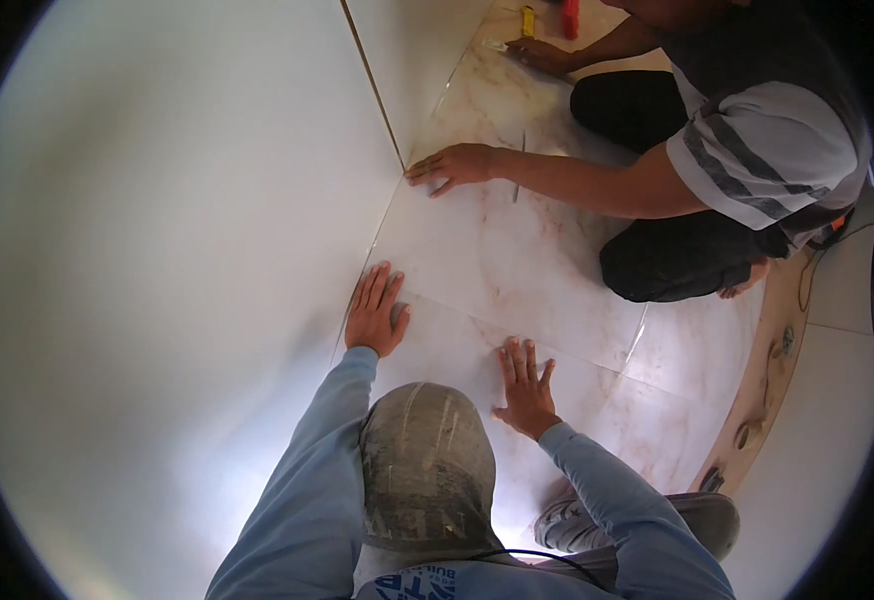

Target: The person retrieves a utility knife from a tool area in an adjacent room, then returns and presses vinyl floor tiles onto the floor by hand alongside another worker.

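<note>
My left hand (377, 312) lies flat on a pale marbled floor tile (557, 270), its fingers pointing along the edge where the tile meets the white wall (177, 220). To its right, my right hand (527, 392) rests palm down on the tiles with fingers spread, just below a thin joint line. Neither hand holds anything. Higher up, a co-worker's hand (454, 168) presses on the tile by the wall corner; that person's other hand (540, 56) is near a small pale object at the top.
The co-worker (777, 150) kneels on the tiles at the upper right. A yellow tool (528, 22) and a red item (570, 18) lie at the top. A dusty cap (427, 460) fills the lower centre. Several small items lie on the brown strip (772, 370) at the right.
</note>
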Demonstrator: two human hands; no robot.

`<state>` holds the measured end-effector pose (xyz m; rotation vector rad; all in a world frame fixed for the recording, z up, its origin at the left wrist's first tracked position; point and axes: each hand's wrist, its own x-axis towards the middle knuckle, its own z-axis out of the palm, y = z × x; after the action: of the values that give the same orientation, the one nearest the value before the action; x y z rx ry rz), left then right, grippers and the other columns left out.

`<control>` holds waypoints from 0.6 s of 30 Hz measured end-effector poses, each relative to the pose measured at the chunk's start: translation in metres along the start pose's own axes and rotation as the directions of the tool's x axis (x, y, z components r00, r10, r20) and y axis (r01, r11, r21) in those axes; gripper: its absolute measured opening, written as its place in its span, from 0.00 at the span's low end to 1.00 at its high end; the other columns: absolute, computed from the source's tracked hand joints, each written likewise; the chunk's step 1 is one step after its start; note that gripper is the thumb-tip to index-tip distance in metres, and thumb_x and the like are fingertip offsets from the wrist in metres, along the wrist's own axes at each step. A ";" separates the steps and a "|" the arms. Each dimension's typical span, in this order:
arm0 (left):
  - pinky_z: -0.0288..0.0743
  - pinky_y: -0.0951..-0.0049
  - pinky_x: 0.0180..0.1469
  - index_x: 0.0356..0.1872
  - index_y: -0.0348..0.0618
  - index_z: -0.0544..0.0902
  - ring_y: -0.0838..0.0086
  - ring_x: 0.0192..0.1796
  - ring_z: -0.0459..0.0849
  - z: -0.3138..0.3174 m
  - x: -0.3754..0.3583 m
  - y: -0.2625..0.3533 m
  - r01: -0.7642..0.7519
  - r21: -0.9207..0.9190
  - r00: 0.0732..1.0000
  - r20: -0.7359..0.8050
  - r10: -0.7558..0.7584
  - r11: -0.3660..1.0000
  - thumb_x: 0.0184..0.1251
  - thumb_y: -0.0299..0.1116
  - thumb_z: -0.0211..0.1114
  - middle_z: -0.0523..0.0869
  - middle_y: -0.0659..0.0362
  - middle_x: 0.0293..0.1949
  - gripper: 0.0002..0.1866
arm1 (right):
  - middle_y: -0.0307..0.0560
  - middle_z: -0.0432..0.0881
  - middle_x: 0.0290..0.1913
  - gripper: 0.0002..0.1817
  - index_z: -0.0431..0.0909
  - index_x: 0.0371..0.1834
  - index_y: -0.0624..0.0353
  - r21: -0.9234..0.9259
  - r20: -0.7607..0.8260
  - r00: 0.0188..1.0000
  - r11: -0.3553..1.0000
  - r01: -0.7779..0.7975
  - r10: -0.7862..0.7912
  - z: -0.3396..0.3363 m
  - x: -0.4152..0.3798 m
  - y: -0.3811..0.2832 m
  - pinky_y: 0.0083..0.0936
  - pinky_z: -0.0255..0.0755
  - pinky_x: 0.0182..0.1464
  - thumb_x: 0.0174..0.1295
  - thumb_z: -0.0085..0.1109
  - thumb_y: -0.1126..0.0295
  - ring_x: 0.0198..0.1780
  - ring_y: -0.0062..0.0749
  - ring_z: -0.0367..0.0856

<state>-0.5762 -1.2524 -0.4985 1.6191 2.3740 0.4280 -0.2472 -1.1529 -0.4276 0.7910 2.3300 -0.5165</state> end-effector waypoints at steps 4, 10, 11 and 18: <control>0.48 0.53 0.90 0.83 0.51 0.69 0.57 0.88 0.56 -0.001 0.000 0.000 0.006 -0.002 1.000 0.005 -0.006 1.000 0.81 0.48 0.57 0.59 0.54 0.87 0.33 | 0.57 0.30 0.93 0.74 0.40 0.93 0.56 0.009 0.012 1.000 1.000 -0.006 0.006 -0.003 0.000 -0.001 0.86 0.42 0.79 0.51 0.83 0.42 0.92 0.63 0.29; 0.47 0.55 0.91 0.83 0.52 0.67 0.59 0.89 0.54 0.002 -0.002 0.000 0.025 0.054 0.999 0.026 -0.026 0.998 0.81 0.50 0.55 0.58 0.54 0.87 0.34 | 0.57 0.29 0.93 0.74 0.39 0.93 0.56 0.016 0.018 1.000 1.000 -0.004 0.004 -0.004 -0.002 -0.001 0.87 0.41 0.79 0.51 0.83 0.42 0.92 0.63 0.28; 0.47 0.54 0.91 0.83 0.52 0.68 0.58 0.89 0.54 0.002 -0.002 0.000 0.024 0.040 0.999 0.021 -0.025 0.999 0.81 0.49 0.56 0.58 0.54 0.87 0.33 | 0.57 0.29 0.93 0.74 0.39 0.93 0.56 0.016 0.015 1.000 1.000 -0.003 0.003 -0.003 -0.002 -0.001 0.87 0.41 0.79 0.51 0.83 0.42 0.92 0.63 0.28; 0.49 0.52 0.90 0.82 0.51 0.69 0.56 0.88 0.57 0.001 0.000 0.001 0.020 -0.006 1.000 0.005 -0.020 1.000 0.81 0.48 0.57 0.60 0.54 0.86 0.32 | 0.57 0.29 0.93 0.75 0.39 0.93 0.56 0.027 0.009 1.000 1.000 -0.004 0.004 0.000 0.000 0.000 0.87 0.42 0.79 0.50 0.84 0.43 0.92 0.63 0.28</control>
<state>-0.5751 -1.2523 -0.4997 1.5906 2.3811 0.4260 -0.2473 -1.1525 -0.4278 0.8046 2.3175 -0.5499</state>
